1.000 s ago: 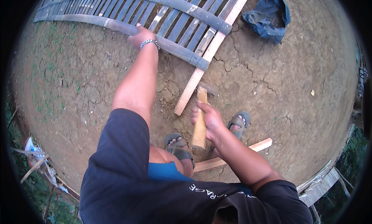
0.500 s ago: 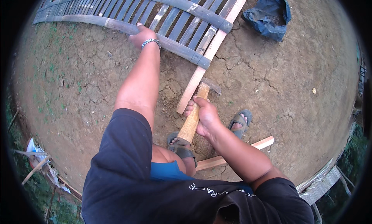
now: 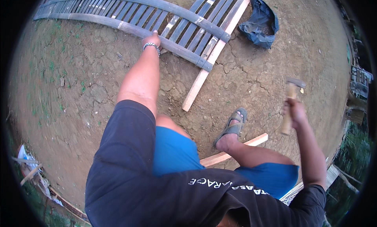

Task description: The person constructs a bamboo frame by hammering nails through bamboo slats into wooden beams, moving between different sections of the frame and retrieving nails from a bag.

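Though in the right grip (image 3: 296,112), wooden-handled tool (image 3: 291,92) apart from panel (image 3: 178,50)

Daylight soft, even across the bare ground (image 3: 125,81); source direction uncertain. Shadows faint, deepest within the slatted panel (image 3: 176,10). Its long rails (image 3: 90,19) bow at far left, lens distortion. Black fisheye rim left and right. Right hand (image 3: 297,113) and hammer (image 3: 291,92) slightly motion-blurred. Greenery (image 3: 355,148) at near right dim, smeared. Dark shirt (image 3: 125,180) gives up little detail. Pale timber (image 3: 196,88) among the brightest patches.
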Action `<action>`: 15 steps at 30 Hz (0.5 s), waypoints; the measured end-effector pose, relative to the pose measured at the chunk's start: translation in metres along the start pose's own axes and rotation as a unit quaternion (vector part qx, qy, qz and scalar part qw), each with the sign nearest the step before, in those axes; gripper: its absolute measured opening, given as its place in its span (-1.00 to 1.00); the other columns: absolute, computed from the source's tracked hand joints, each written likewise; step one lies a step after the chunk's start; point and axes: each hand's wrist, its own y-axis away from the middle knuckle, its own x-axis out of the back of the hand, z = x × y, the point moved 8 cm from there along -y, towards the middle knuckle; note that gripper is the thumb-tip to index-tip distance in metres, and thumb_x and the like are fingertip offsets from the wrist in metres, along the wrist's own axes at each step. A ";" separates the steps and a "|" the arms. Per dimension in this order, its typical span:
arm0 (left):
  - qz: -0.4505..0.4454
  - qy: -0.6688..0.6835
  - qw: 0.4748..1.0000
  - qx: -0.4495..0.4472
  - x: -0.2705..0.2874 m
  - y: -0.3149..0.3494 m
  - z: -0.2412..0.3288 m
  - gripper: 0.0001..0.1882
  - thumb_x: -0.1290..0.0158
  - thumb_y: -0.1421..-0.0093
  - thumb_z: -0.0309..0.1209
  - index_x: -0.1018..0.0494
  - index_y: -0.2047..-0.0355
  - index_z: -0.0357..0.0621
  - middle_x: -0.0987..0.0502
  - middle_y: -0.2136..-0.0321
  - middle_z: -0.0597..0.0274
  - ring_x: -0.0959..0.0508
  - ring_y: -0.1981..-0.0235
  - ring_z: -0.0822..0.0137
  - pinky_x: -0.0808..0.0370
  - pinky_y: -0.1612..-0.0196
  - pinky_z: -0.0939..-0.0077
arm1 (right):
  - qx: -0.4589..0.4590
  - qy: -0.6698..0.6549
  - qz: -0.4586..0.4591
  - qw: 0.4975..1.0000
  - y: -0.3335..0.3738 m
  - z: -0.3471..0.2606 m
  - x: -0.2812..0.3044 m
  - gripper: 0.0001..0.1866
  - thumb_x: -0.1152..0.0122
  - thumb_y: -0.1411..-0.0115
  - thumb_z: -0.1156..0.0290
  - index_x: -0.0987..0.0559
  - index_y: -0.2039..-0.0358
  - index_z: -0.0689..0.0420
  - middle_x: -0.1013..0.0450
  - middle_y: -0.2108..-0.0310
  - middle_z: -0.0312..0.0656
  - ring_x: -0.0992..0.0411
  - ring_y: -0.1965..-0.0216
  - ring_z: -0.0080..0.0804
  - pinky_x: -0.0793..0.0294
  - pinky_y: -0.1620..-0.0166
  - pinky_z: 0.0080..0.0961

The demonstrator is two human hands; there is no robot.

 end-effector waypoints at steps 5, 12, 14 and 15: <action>-0.073 0.036 0.997 0.008 0.001 0.000 -0.004 -0.44 -0.12 -0.30 -0.06 -0.45 -0.07 -0.32 -0.52 -0.02 -0.06 -0.60 0.10 0.05 -0.66 0.23 0.08 | 0.107 -0.143 0.176 0.968 0.068 -0.023 0.170 -0.87 -0.04 -0.38 0.35 -0.39 0.23 0.13 -0.38 0.47 -0.30 -0.38 0.54 -0.54 -0.45 0.49 -0.61; -0.092 0.039 0.994 0.038 -0.002 0.021 0.003 -0.34 -0.15 -0.27 0.00 -0.35 -0.18 -0.24 -0.45 -0.11 -0.06 -0.53 -0.03 -0.01 -0.58 0.06 -0.08 | 0.084 -0.310 0.218 0.922 0.049 0.052 0.196 -0.85 -0.01 -0.40 0.36 -0.42 0.26 0.17 -0.40 0.52 -0.27 -0.42 0.56 -0.49 -0.51 0.50 -0.61; -0.020 0.133 0.989 0.059 0.020 0.007 0.005 -0.27 -0.15 -0.25 0.05 -0.33 -0.20 -0.29 -0.45 -0.12 -0.10 -0.53 -0.05 -0.03 -0.56 0.03 -0.10 | 0.046 -0.267 0.230 0.935 0.023 0.061 0.155 -0.85 0.00 -0.40 0.37 -0.42 0.29 0.17 -0.39 0.54 -0.28 -0.40 0.58 -0.49 -0.49 0.52 -0.58; 0.042 0.144 0.988 0.043 0.037 -0.003 0.012 -0.11 -0.10 -0.23 0.17 -0.30 -0.21 -0.45 -0.43 -0.16 -0.17 -0.52 -0.10 -0.06 -0.48 -0.10 -0.04 | 0.037 -0.236 0.217 0.946 0.013 0.076 0.141 -0.85 0.00 -0.40 0.37 -0.41 0.28 0.17 -0.39 0.54 -0.28 -0.39 0.59 -0.50 -0.48 0.52 -0.57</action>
